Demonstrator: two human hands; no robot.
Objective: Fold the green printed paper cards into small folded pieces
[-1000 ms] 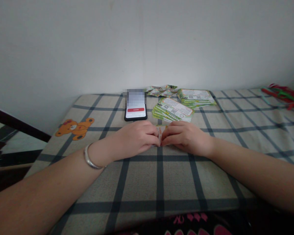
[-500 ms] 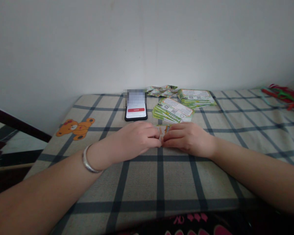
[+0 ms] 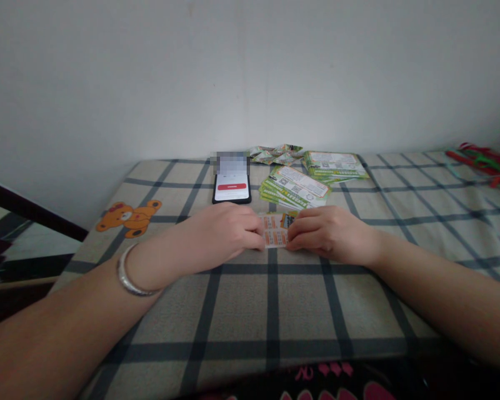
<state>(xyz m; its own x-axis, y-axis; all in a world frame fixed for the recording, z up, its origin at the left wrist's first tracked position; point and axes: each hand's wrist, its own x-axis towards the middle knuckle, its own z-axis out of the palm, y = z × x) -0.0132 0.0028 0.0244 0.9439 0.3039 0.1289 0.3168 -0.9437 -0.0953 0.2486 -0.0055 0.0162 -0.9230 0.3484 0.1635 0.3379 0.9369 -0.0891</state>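
A small scratch card [image 3: 276, 233], printed with orange and black grids and a blue patch, lies low over the checked tablecloth between my hands. My left hand [image 3: 225, 233] is closed, its fingers pressed on the card's left edge. At the opposite edge, the curled fingers of my right hand [image 3: 323, 234] grip the card. Both ends of it are hidden under the fingertips. Just beyond the card lies a fanned pile of green and white printed cards [image 3: 298, 186].
A phone [image 3: 232, 189] lies behind my left hand. Folded, crumpled cards [image 3: 276, 155] and a second stack of cards [image 3: 335, 165] rest by the wall. A bear picture [image 3: 129, 218] is at the table's left, a red and green bundle [image 3: 485, 164] at the far right.
My hands have moved apart, the left one to the left and the right one slightly to the right. More of the scratch card's printed face now shows between them.
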